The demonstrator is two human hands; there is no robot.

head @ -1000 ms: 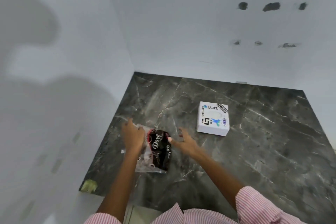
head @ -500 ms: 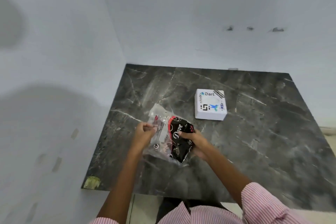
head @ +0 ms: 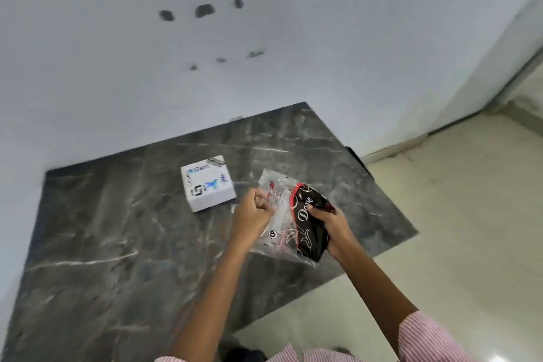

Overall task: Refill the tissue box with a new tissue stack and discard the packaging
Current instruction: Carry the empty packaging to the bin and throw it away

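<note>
A plastic tissue packet (head: 296,219), clear on its left part and black with red trim and white lettering on its right, is held above the dark marble counter (head: 117,244). My left hand (head: 252,214) pinches the clear plastic edge. My right hand (head: 332,228) grips the black end from the right. A white square tissue box (head: 208,183) with blue and black printing sits on the counter to the left of the packet, apart from both hands.
White walls (head: 264,38) rise behind the counter and at its left. The counter's right edge drops to a pale tiled floor (head: 455,229). A door frame (head: 517,67) stands at the far right.
Both hands lifted the packet off the counter and kept hold of it. My view has swung right, so the box and counter now lie further left and the floor shows.
</note>
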